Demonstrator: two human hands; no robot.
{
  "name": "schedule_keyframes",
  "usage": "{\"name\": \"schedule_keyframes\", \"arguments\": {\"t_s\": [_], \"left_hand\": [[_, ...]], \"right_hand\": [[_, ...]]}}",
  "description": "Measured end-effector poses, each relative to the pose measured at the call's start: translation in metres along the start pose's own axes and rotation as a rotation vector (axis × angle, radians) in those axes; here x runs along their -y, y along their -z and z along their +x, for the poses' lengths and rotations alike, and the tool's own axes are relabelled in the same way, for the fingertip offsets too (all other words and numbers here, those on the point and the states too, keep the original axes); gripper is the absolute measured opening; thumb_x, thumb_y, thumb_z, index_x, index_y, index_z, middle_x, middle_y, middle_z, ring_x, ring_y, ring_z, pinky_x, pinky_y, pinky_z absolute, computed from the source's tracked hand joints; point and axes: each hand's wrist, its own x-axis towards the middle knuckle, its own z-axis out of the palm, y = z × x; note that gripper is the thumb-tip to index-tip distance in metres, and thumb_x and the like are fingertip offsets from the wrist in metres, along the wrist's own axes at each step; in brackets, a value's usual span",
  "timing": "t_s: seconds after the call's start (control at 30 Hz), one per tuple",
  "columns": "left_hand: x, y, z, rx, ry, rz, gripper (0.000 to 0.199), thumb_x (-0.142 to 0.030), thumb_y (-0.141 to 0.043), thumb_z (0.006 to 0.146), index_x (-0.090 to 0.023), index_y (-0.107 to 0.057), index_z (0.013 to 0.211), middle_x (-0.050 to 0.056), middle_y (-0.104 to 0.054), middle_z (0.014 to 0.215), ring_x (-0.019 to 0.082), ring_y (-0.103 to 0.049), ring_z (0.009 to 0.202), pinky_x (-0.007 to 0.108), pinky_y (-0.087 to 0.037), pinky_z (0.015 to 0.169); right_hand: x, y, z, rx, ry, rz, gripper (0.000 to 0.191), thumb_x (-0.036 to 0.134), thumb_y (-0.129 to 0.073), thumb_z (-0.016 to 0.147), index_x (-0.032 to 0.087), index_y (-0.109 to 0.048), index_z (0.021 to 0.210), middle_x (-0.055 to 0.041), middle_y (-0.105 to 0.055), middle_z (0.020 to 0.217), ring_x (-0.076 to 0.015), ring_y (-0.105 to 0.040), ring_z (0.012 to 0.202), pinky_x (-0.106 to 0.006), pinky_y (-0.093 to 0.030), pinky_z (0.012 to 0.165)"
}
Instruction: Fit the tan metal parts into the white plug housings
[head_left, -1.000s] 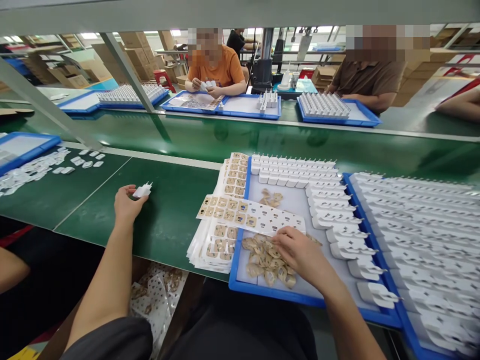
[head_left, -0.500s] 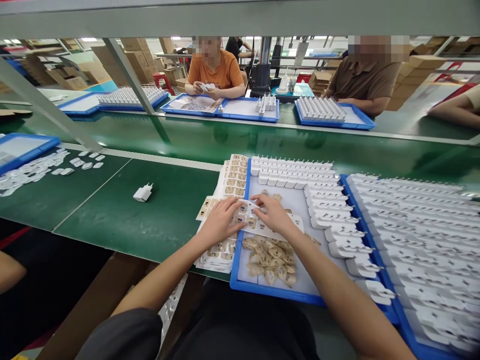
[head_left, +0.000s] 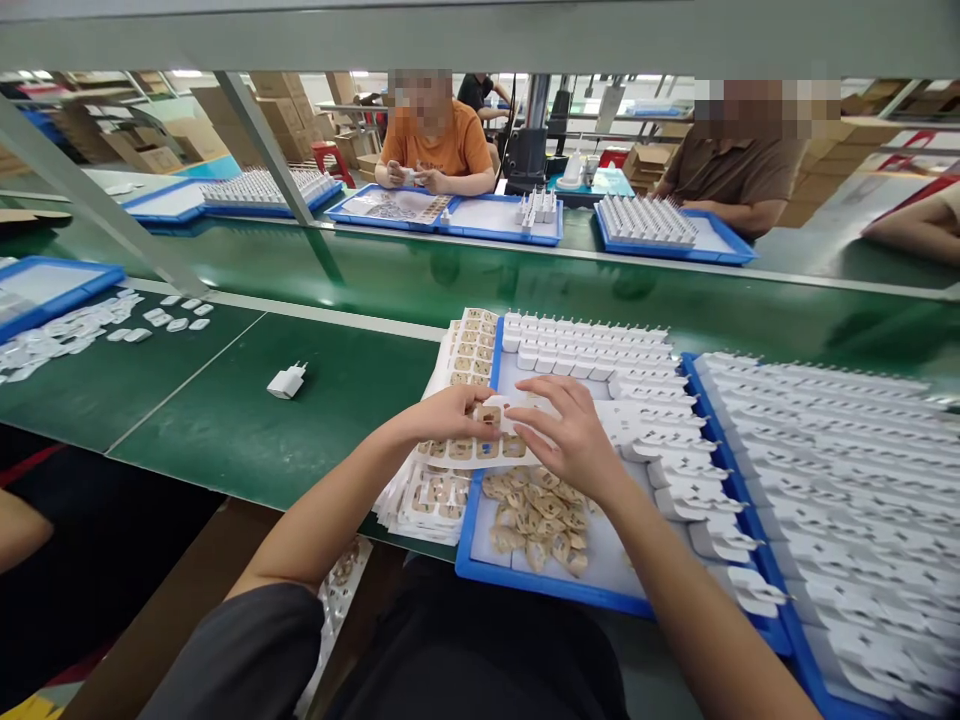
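Note:
My left hand [head_left: 450, 412] grips a white sheet of tan labels [head_left: 469, 450], its thumb lying on top. Over the same sheet is my right hand [head_left: 566, 425], fingers apart with the tips close to the labels; whether they touch one is unclear. The sheet spans from a stack of similar label sheets [head_left: 435, 500] across a blue-rimmed tray [head_left: 555, 592]. In that tray lies a pile of loose tan pieces [head_left: 536, 515], below my right hand. Rows of white plug adapters [head_left: 600, 345] line the tray's far and right sides.
A second blue tray [head_left: 739, 435] full of white adapters stands at right. One white plug adapter [head_left: 288, 381] lies on the green bench to the left, with white pieces [head_left: 75, 325] further left. Co-workers sit across the bench behind trays; a slanted metal post [head_left: 112, 205] rises at left.
The label sheet has shifted and turned, now showing a row of tan labels at its left. My left hand has turned to grip it; my right hand has moved slightly right with fingers spread.

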Motion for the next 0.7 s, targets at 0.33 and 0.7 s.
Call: {"name": "schedule_keyframes", "arguments": {"t_s": [0.33, 0.7], "left_hand": [[0.003, 0.000, 0.006, 0.020, 0.074, -0.197, 0.047, -0.026, -0.085, 0.066, -0.014, -0.060, 0.105, -0.008, -0.060, 0.063, 0.007, -0.051, 0.051, 0.019, -0.034, 0.052], [0.009, -0.003, 0.014, 0.082, 0.072, -0.191, 0.049, -0.033, -0.087, 0.067, -0.015, -0.061, 0.105, -0.002, -0.069, 0.075, 0.012, -0.063, 0.061, 0.021, -0.045, 0.057]], "right_hand": [[0.004, -0.004, -0.006, -0.004, 0.129, 0.014, 0.009, 0.016, -0.063, 0.095, 0.023, -0.069, 0.093, -0.0097, -0.071, 0.121, -0.0283, -0.060, 0.122, -0.053, -0.046, 0.106], [0.006, 0.014, -0.025, 0.016, -0.085, 0.180, 0.008, 0.016, -0.063, 0.095, 0.024, -0.066, 0.097, -0.0062, -0.068, 0.099, -0.0232, -0.061, 0.098, -0.044, -0.046, 0.094]]}}
